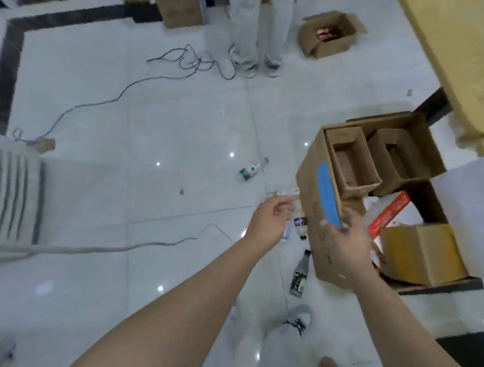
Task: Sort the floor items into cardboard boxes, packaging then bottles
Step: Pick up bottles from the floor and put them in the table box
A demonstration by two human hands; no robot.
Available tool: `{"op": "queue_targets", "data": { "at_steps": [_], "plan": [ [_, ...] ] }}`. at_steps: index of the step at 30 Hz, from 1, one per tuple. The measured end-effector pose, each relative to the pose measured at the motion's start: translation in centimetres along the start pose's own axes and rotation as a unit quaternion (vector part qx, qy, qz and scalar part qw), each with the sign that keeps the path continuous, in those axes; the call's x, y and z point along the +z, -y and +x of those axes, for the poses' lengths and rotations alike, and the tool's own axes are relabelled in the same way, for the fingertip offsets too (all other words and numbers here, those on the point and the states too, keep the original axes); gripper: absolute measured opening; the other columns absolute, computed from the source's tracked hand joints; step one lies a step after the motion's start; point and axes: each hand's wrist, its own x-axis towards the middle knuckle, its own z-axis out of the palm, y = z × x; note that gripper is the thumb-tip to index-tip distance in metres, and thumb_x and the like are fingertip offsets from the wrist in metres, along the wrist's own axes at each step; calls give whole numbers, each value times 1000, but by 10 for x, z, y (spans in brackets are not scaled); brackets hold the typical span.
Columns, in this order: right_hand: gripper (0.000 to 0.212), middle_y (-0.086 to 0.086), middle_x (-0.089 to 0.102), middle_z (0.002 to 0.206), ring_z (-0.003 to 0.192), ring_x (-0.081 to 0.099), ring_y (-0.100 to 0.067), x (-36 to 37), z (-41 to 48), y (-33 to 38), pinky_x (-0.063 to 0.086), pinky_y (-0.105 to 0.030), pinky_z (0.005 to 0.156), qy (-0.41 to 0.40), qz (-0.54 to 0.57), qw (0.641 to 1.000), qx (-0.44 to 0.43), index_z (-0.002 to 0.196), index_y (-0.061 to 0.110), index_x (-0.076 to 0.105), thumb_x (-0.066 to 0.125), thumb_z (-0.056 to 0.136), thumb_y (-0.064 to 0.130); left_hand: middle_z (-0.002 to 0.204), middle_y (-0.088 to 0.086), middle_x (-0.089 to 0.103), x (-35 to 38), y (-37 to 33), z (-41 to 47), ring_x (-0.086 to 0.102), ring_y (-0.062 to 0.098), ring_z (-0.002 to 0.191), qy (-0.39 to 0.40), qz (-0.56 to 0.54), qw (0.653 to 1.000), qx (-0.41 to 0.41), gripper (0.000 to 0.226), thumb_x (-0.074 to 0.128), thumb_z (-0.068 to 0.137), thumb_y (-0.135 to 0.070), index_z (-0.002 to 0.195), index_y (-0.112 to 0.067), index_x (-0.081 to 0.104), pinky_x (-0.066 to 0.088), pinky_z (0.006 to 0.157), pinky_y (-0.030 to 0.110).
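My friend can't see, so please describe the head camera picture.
A person's left hand and right hand reach toward a big brown cardboard box with blue tape. A green-labelled clear bottle and a dark bottle lie on the white tiled floor.

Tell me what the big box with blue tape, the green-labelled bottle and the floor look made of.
Big box: plain brown cardboard, matte, with folded flaps. Green-labelled bottle: probably clear plastic, see-through body with a printed label; blur leaves glass possible. Floor: glossy pale tiles, likely ceramic or stone, with grout lines and reflected light spots.
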Motion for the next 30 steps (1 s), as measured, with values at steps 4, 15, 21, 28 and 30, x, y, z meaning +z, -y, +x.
{"op": "queue_targets", "data": {
  "at_steps": [4,15,21,28,30],
  "plan": [
    [62,-1,58,112,101,58,-22,69,50,-75,50,-45,94,42,-17,998,53,131,17,50,70,78,41,108,7,67,-15,101,35,64,9,87,-30,-12,997,-64,31,51,91,0,119,-6,61,51,87,28],
    [62,-15,50,136,124,48,-28,171,189,-353,36,-25,89,111,-184,959,184,142,5,40,69,90,20,96,-3,62,57,394,140,56,15,87,28,-16,974,-223,32,47,93,3,117,-14,57,45,70,16],
    [63,-17,44,143,129,46,-32,210,234,-455,39,-32,97,105,-230,943,219,144,9,38,68,90,24,113,0,62,103,499,184,59,18,100,83,38,963,-253,34,53,90,-12,123,-19,58,48,86,32],
    [61,-19,47,133,117,53,-37,278,287,-528,40,-32,75,71,-262,933,238,140,8,33,64,91,27,93,-2,62,122,578,246,57,17,82,75,6,961,-265,32,44,93,2,107,-20,61,39,68,19],
    [64,-21,45,133,117,53,-39,294,302,-543,44,-37,82,43,-244,930,271,139,6,30,65,90,27,97,1,63,122,594,263,57,14,81,80,-1,960,-267,30,44,94,2,109,-19,61,40,72,20]
  ]
}}
